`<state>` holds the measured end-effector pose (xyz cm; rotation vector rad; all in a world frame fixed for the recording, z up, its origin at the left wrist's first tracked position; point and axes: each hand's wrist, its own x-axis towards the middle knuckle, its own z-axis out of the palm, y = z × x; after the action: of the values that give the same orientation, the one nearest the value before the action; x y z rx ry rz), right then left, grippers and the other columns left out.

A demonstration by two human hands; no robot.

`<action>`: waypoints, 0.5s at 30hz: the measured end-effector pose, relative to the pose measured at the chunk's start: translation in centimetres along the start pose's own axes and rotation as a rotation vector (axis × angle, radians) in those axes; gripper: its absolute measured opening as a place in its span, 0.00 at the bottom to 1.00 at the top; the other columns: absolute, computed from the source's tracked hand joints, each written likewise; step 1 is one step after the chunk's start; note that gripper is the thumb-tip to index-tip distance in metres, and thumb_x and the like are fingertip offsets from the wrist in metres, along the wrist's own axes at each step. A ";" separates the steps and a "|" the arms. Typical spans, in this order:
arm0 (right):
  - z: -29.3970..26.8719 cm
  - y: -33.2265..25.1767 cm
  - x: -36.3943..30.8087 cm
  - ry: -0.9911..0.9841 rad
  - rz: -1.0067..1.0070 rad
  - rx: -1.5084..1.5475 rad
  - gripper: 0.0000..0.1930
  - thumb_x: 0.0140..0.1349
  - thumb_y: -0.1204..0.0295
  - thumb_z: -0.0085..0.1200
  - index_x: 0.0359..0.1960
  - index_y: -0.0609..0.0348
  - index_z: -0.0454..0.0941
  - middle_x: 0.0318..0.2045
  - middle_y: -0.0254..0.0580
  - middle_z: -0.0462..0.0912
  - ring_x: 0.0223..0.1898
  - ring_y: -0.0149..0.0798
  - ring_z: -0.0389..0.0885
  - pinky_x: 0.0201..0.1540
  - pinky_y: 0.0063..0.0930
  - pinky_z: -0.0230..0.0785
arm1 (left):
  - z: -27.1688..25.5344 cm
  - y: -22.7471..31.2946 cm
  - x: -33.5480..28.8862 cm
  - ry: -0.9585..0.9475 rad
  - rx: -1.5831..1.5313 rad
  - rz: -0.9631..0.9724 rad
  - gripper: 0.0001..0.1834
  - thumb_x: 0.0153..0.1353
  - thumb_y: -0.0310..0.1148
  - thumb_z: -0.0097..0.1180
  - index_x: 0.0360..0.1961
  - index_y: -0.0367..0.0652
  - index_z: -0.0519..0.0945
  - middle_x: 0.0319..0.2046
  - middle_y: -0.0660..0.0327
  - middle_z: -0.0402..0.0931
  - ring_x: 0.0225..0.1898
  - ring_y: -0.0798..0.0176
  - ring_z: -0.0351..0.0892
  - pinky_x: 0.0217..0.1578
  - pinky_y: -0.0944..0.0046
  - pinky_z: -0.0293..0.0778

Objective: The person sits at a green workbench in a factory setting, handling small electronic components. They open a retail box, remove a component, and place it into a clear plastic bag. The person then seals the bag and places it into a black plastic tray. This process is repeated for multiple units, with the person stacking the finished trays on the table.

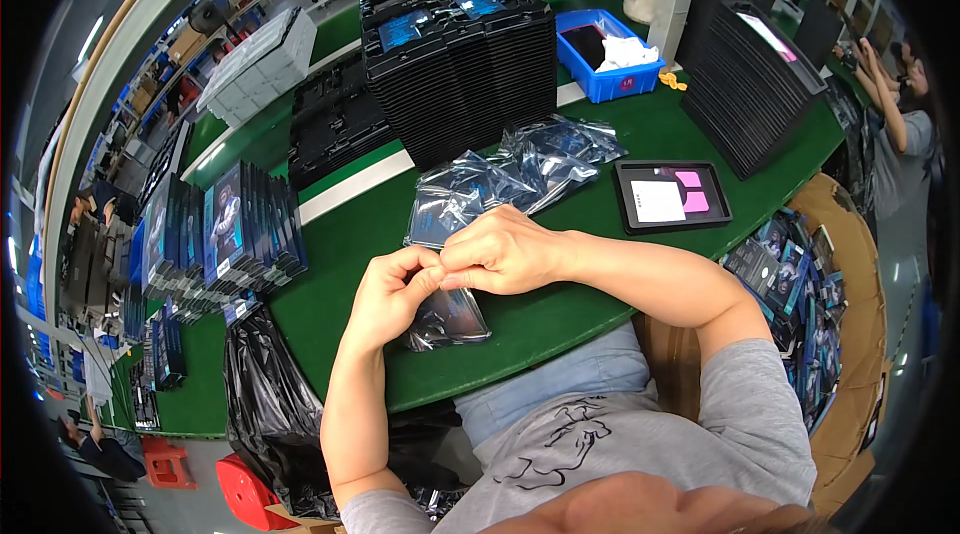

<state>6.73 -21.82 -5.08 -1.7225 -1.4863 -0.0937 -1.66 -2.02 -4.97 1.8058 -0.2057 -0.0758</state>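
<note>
Wrapped packets (545, 166) lie between the right hand (505, 251) and black tray stack (465, 74).

A blue bin (598, 86) sits on the far side of the green desk (325, 279), with yellow pieces (672, 82), too small to identify surely, just right; a red stool (168, 464) stands at left.

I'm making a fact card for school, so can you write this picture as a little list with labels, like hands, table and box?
Left hand: fingers curled, touching the right hand
Right hand: curled; anything pinched is hidden
Partly covered by hands: shiny wrapped packet
Table: green
Blue bin: white stuff inside
Small black tray: white and pink pieces inside
Cardboard box: at right, many packages inside
</note>
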 end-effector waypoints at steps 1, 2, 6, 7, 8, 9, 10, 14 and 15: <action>0.3 0.2 0.0 0.019 -0.013 -0.008 0.11 0.61 0.62 0.58 0.25 0.53 0.77 0.21 0.35 0.78 0.23 0.45 0.78 0.23 0.38 0.65 | 0.0 -0.2 0.0 0.003 -0.009 -0.004 0.06 0.64 0.28 0.58 0.32 0.36 0.80 0.26 0.68 0.78 0.30 0.76 0.71 0.33 0.72 0.69; 0.4 0.3 0.0 0.039 -0.026 -0.017 0.11 0.61 0.62 0.57 0.24 0.53 0.77 0.21 0.35 0.78 0.23 0.45 0.77 0.23 0.38 0.65 | -0.1 -0.5 0.1 0.006 -0.017 -0.008 0.06 0.64 0.28 0.58 0.31 0.36 0.80 0.27 0.68 0.78 0.30 0.76 0.71 0.33 0.73 0.68; 0.5 0.2 0.2 0.096 -0.153 -0.119 0.09 0.61 0.65 0.58 0.25 0.52 0.77 0.20 0.35 0.76 0.22 0.43 0.77 0.22 0.37 0.66 | -0.4 -0.5 0.3 -0.024 -0.073 -0.028 0.06 0.65 0.28 0.57 0.31 0.37 0.79 0.27 0.70 0.76 0.30 0.77 0.69 0.33 0.74 0.67; 0.7 0.2 0.2 0.117 -0.180 -0.135 0.08 0.60 0.65 0.58 0.26 0.52 0.77 0.20 0.35 0.75 0.22 0.43 0.77 0.22 0.37 0.66 | -0.4 -0.5 0.3 -0.027 -0.079 -0.020 0.06 0.65 0.27 0.57 0.31 0.37 0.79 0.27 0.70 0.76 0.30 0.77 0.69 0.33 0.74 0.67; 0.8 0.2 0.2 0.138 -0.207 -0.152 0.07 0.60 0.66 0.58 0.27 0.51 0.77 0.20 0.35 0.75 0.22 0.42 0.77 0.23 0.37 0.67 | -0.4 -0.5 0.3 -0.030 -0.086 -0.011 0.06 0.65 0.27 0.56 0.31 0.37 0.79 0.27 0.69 0.76 0.31 0.77 0.69 0.33 0.74 0.67; 0.8 0.1 0.2 0.158 -0.223 -0.153 0.05 0.59 0.67 0.58 0.28 0.51 0.78 0.20 0.34 0.75 0.22 0.42 0.77 0.23 0.36 0.67 | -0.3 -0.4 0.3 -0.033 -0.093 -0.003 0.06 0.65 0.27 0.56 0.31 0.37 0.79 0.27 0.69 0.76 0.31 0.77 0.69 0.33 0.74 0.67; 0.9 0.1 0.3 0.177 -0.241 -0.152 0.04 0.58 0.68 0.58 0.30 0.50 0.79 0.20 0.34 0.75 0.22 0.42 0.77 0.23 0.36 0.67 | -0.3 -0.4 0.3 -0.032 -0.112 -0.003 0.06 0.65 0.27 0.56 0.31 0.37 0.79 0.27 0.69 0.76 0.31 0.77 0.69 0.33 0.74 0.67; 1.0 -0.1 0.5 0.221 -0.287 -0.167 0.05 0.55 0.70 0.60 0.34 0.49 0.81 0.21 0.33 0.75 0.22 0.40 0.77 0.24 0.34 0.68 | -0.3 -0.6 0.3 -0.041 -0.171 -0.012 0.06 0.65 0.27 0.56 0.31 0.37 0.79 0.28 0.69 0.76 0.31 0.77 0.69 0.34 0.75 0.67; 0.9 -0.1 0.4 0.222 -0.295 -0.183 0.06 0.54 0.71 0.60 0.34 0.50 0.81 0.21 0.32 0.75 0.22 0.40 0.77 0.24 0.34 0.68 | -0.2 -0.6 0.4 -0.045 -0.181 -0.017 0.06 0.65 0.27 0.56 0.31 0.37 0.79 0.28 0.69 0.76 0.31 0.77 0.69 0.34 0.75 0.68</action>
<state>6.35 -20.92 -5.36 -1.5618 -1.5905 -0.5732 -1.22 -1.75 -5.49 1.6269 -0.2095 -0.1430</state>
